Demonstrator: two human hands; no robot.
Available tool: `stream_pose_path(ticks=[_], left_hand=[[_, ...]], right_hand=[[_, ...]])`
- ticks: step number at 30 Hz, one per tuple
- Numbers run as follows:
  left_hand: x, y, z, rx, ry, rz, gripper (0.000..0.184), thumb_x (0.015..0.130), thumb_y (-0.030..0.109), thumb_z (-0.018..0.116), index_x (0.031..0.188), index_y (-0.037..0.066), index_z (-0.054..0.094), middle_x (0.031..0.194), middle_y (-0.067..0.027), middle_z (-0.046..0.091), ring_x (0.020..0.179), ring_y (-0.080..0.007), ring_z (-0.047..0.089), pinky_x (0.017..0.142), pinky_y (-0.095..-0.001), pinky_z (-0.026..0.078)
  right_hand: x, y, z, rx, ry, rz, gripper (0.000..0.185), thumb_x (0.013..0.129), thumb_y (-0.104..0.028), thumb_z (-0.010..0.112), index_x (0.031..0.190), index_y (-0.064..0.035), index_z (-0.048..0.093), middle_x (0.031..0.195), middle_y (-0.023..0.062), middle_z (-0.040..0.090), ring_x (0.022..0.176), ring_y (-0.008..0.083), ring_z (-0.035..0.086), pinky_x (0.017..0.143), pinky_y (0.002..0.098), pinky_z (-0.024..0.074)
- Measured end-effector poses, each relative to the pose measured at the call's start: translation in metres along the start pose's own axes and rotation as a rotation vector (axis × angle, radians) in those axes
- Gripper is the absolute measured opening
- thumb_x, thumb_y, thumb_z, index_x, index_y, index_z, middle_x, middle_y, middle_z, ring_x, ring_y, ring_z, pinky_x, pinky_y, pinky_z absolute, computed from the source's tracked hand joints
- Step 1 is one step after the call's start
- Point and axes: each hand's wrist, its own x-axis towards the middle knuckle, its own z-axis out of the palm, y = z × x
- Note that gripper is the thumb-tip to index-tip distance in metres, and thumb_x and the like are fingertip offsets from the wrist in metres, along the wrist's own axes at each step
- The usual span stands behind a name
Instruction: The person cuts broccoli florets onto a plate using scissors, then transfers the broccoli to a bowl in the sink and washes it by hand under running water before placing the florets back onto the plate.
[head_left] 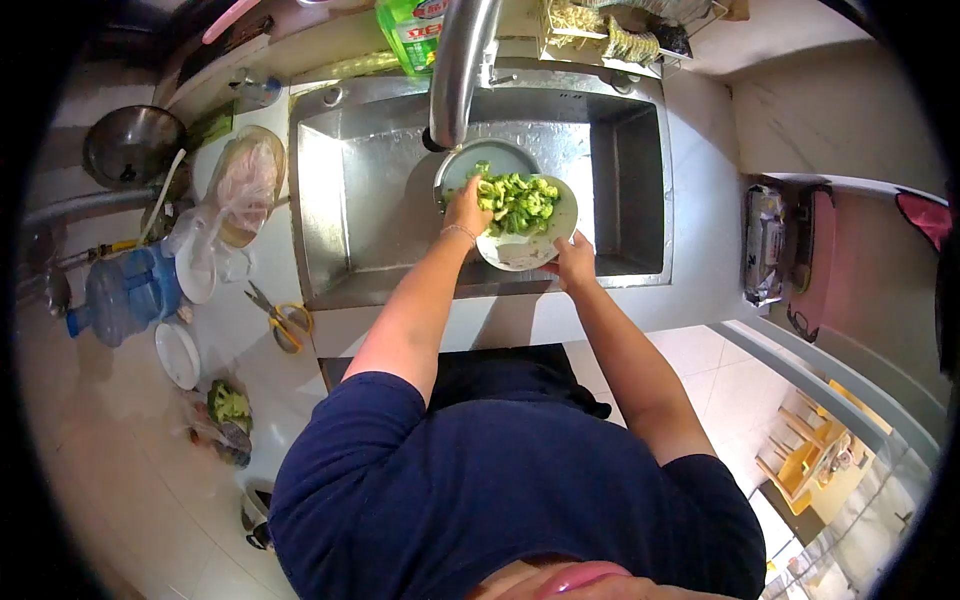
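Over the sink (390, 240), my right hand (574, 262) grips the lower right rim of a white plate (520, 256). Cut green broccoli (525, 205) lies on that plate. My left hand (466, 208) is at the left side of the broccoli, its fingers bent against the pieces; whether they hold one is hidden. A grey round bowl (490, 153) sits in the sink behind and partly under the plate, with some green pieces at its left. The steel faucet (465, 75) reaches down just above the bowl.
Yellow-handled scissors (283, 320) lie on the counter left of the sink. Beyond them are a bagged plate of meat (250, 185), a blue plastic bottle (125, 290), a white dish (178, 355) and a broccoli head (229, 403). A green detergent bottle (412, 35) stands behind the sink.
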Motion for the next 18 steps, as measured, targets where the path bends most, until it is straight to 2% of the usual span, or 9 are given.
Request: stream_pose_path(ticks=[2, 5, 6, 9, 11, 13, 16, 18], left_hand=[[0.024, -0.035, 0.023, -0.242, -0.044, -0.029, 0.066, 0.067, 0.017, 0.070, 0.126, 0.014, 0.040, 0.114, -0.0193, 0.051, 0.103, -0.0332, 0.051, 0.086, -0.0373, 0.044], [0.025, -0.034, 0.016, -0.322, -0.053, 0.019, 0.065, 0.066, 0.019, 0.071, 0.124, 0.012, 0.043, 0.115, -0.0187, 0.052, 0.104, -0.0321, 0.051, 0.087, -0.0377, 0.043], [0.024, -0.033, 0.015, -0.267, -0.051, -0.005, 0.064, 0.064, 0.021, 0.073, 0.122, 0.011, 0.046, 0.117, -0.0174, 0.051, 0.109, -0.0309, 0.048, 0.091, -0.0370, 0.040], [0.006, -0.006, -0.003, -0.063, 0.047, 0.172, 0.064, 0.064, 0.024, 0.073, 0.121, 0.012, 0.048, 0.121, -0.0174, 0.047, 0.115, -0.0301, 0.042, 0.096, -0.0367, 0.036], [0.001, 0.004, 0.011, -0.195, -0.065, 0.234, 0.067, 0.065, 0.031, 0.072, 0.124, 0.016, 0.045, 0.134, -0.0163, 0.031, 0.123, -0.0333, 0.031, 0.101, -0.0384, 0.030], [-0.017, 0.033, 0.011, -0.149, -0.064, 0.463, 0.067, 0.064, 0.030, 0.072, 0.125, 0.024, 0.045, 0.135, -0.0155, 0.032, 0.125, -0.0364, 0.027, 0.101, -0.0401, 0.029], [-0.027, 0.054, 0.018, 0.137, -0.067, 0.399, 0.049, 0.067, 0.021, 0.069, 0.114, 0.025, 0.053, 0.138, -0.0136, 0.027, 0.128, -0.0387, 0.021, 0.103, -0.0424, 0.027], [-0.013, 0.049, 0.018, 0.140, -0.064, 0.390, 0.039, 0.069, 0.013, 0.067, 0.104, 0.022, 0.055, 0.138, -0.0125, 0.028, 0.128, -0.0386, 0.022, 0.103, -0.0424, 0.027]], right_hand=[[0.006, 0.007, -0.006, 0.043, 0.016, -0.029, 0.031, 0.082, -0.004, 0.047, 0.112, -0.0015, 0.046, 0.093, 0.0175, 0.058, 0.075, 0.0285, 0.063, 0.057, 0.0387, 0.0568], [0.004, 0.003, -0.007, 0.034, 0.039, -0.038, 0.029, 0.081, -0.003, 0.048, 0.110, -0.0015, 0.047, 0.092, 0.0181, 0.058, 0.073, 0.0290, 0.063, 0.054, 0.0388, 0.0572], [0.003, 0.001, -0.006, 0.019, 0.046, -0.036, 0.029, 0.082, -0.003, 0.048, 0.110, -0.0014, 0.047, 0.092, 0.0182, 0.058, 0.074, 0.0293, 0.063, 0.054, 0.0388, 0.0572], [0.005, 0.002, -0.007, 0.021, 0.043, -0.037, 0.028, 0.082, -0.003, 0.047, 0.110, -0.0013, 0.047, 0.091, 0.0181, 0.058, 0.074, 0.0296, 0.063, 0.054, 0.0395, 0.0571], [0.003, -0.001, -0.006, -0.009, 0.029, -0.005, 0.032, 0.082, -0.006, 0.046, 0.114, -0.0019, 0.045, 0.093, 0.0164, 0.058, 0.077, 0.0272, 0.063, 0.059, 0.0385, 0.0560], [0.001, -0.002, -0.004, -0.023, 0.006, 0.008, 0.034, 0.082, -0.007, 0.046, 0.115, -0.0022, 0.044, 0.094, 0.0155, 0.058, 0.078, 0.0259, 0.062, 0.061, 0.0380, 0.0554], [-0.003, -0.005, 0.001, -0.025, -0.026, 0.000, 0.033, 0.082, -0.007, 0.046, 0.114, -0.0023, 0.044, 0.094, 0.0152, 0.058, 0.078, 0.0254, 0.062, 0.062, 0.0383, 0.0553], [-0.005, -0.009, 0.002, -0.034, -0.019, -0.003, 0.033, 0.081, -0.007, 0.046, 0.114, -0.0024, 0.045, 0.094, 0.0151, 0.058, 0.079, 0.0252, 0.062, 0.062, 0.0387, 0.0553]])
